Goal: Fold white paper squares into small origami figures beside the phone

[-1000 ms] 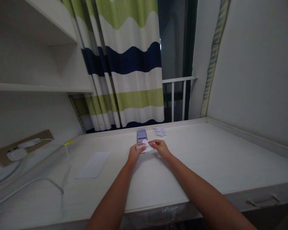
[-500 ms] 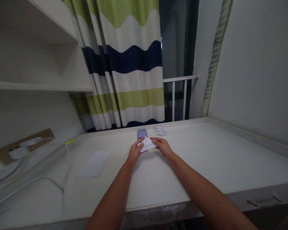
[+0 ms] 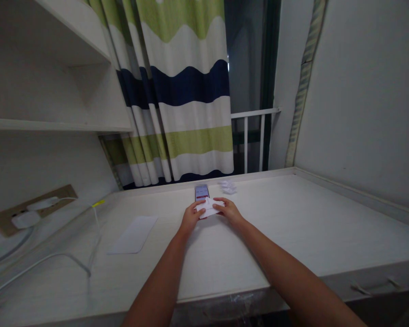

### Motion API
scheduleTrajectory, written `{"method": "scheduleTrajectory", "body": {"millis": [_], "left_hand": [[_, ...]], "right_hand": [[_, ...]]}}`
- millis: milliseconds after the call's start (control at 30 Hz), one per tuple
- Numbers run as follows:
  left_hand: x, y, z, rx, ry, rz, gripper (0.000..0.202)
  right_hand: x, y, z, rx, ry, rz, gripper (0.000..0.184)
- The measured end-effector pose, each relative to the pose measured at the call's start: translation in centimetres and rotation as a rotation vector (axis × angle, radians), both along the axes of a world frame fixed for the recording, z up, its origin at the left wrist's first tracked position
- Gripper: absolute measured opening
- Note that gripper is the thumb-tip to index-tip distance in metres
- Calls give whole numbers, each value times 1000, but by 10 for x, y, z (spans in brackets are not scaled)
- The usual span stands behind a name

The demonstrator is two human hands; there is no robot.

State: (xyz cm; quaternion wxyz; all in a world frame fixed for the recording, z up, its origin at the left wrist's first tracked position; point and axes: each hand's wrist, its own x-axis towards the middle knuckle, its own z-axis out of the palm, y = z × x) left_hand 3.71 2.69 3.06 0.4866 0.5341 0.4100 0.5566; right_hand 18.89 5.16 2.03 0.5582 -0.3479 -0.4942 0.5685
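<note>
Between my two hands is a folded piece of white paper (image 3: 209, 209), held just above the desk. My left hand (image 3: 191, 216) pinches its left side, thumb on top. On the right side, my right hand (image 3: 231, 210) grips it with the thumb pressed on the upper face; the fingers underneath are mostly hidden. Just beyond the paper lies a phone (image 3: 201, 190) with its screen lit. Several small folded white paper pieces (image 3: 227, 187) sit in a cluster to the right of the phone.
A stack or sheet of white paper (image 3: 133, 235) lies on the desk (image 3: 293, 227) to the left. White cables (image 3: 66, 255) run from plugs (image 3: 26, 220) at the left wall. A striped curtain (image 3: 191, 91) hangs behind the desk, and shelves (image 3: 57, 125) overhang the left side.
My right thumb has shifted slightly left on the folded paper. Both hands still hold it in nearly the same place, and the view has tilted a little.
</note>
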Motion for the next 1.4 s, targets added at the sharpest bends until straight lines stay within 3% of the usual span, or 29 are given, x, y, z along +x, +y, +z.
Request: {"method": "scheduleTrajectory", "body": {"millis": [167,400,567,833,1000,1167,1300,1400], "left_hand": [[0,0,-1,34,105,-50,47],[3,-1,0,68,119,5,45],[0,-3,3,81,132,22,42],[-9,5,-5,-18,16,-99,40],[-11,7,-6,-29,-68,-110,27],[-15,8,-4,-44,-44,28,16],[-17,8,-3,-35,-13,102,12],[-16,10,-4,-15,50,120,13]], "right_hand": [[-3,-5,2,36,-85,-15,38],[-2,-7,3,110,-174,-47,32],[3,-2,1,-9,-48,124,32],[16,2,4,-63,29,329,26],[18,0,6,-85,22,293,24],[22,4,5,20,-60,136,25],[20,5,7,82,-95,86,10],[17,2,10,81,-118,45,10]]}}
